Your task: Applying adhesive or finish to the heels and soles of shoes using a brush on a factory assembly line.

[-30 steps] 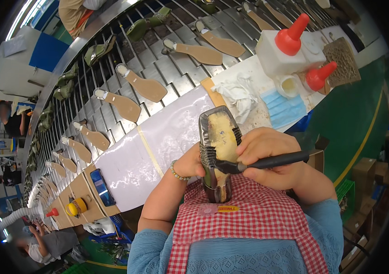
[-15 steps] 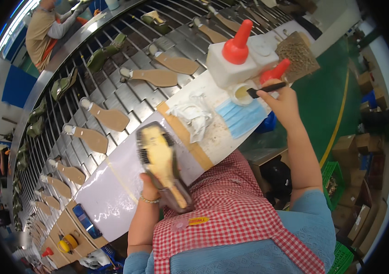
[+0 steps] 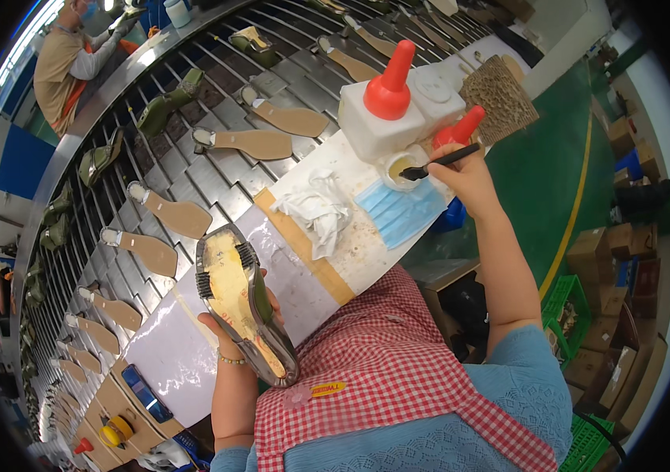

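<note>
My left hand (image 3: 226, 337) is wrapped round a green shoe upper on a last (image 3: 229, 285), its yellowish underside turned up and dark edging along the toe end. The heel end points down toward my apron. In my right hand (image 3: 467, 179) is a small black brush (image 3: 453, 156), pinched by its handle. Its dark tip reaches into the mouth of a small white jar (image 3: 389, 172), which holds a pale yellow liquid. A white plastic bottle (image 3: 360, 130) with a red nozzle cap stands just behind the jar.
Light blue face mask (image 3: 399, 211) and crumpled white cloth (image 3: 315, 211) lie on the board. A brown rough-textured block (image 3: 498, 98) sits past the bottles. Beyond runs a slatted conveyor with tan soles (image 3: 252, 143) and green uppers (image 3: 168, 102); a person (image 3: 64, 67) works across it.
The shoe upper has swung left and tilted, and its underside faces me more fully. The brush has dipped from above the jar's rim into its mouth.
</note>
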{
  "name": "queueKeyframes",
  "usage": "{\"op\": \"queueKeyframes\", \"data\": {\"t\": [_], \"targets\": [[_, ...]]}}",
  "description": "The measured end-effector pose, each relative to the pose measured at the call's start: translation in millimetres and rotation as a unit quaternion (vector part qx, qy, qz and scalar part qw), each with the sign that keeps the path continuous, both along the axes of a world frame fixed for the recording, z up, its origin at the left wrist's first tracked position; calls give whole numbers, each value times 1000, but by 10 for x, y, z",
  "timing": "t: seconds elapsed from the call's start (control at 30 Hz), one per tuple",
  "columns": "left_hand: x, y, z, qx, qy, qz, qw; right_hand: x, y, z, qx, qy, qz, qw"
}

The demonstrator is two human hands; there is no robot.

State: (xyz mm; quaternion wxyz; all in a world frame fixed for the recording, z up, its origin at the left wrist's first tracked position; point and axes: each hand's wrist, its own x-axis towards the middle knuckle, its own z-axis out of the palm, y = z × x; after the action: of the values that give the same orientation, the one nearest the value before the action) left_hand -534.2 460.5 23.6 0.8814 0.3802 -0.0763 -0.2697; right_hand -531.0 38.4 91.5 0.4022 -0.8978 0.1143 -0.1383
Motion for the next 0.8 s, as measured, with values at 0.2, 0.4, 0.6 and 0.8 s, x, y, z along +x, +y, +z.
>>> {"op": "queueKeyframes", "data": {"t": [0.2, 0.4, 0.6, 0.8], "targets": [[-22, -13, 59, 4, 25, -19, 999, -84, -46, -234, 609, 15, -144, 780], [-13, -4, 41, -13, 41, -43, 998, 43, -44, -529, 671, 46, -258, 693], [-24, -144, -88, -94, 140, -85, 982, -178, -44, -24, 755, -81, 16, 650], [-12, -263, -55, -89, 55, -159, 982, -430, 1064, 706, 543, -113, 199, 808]]}}
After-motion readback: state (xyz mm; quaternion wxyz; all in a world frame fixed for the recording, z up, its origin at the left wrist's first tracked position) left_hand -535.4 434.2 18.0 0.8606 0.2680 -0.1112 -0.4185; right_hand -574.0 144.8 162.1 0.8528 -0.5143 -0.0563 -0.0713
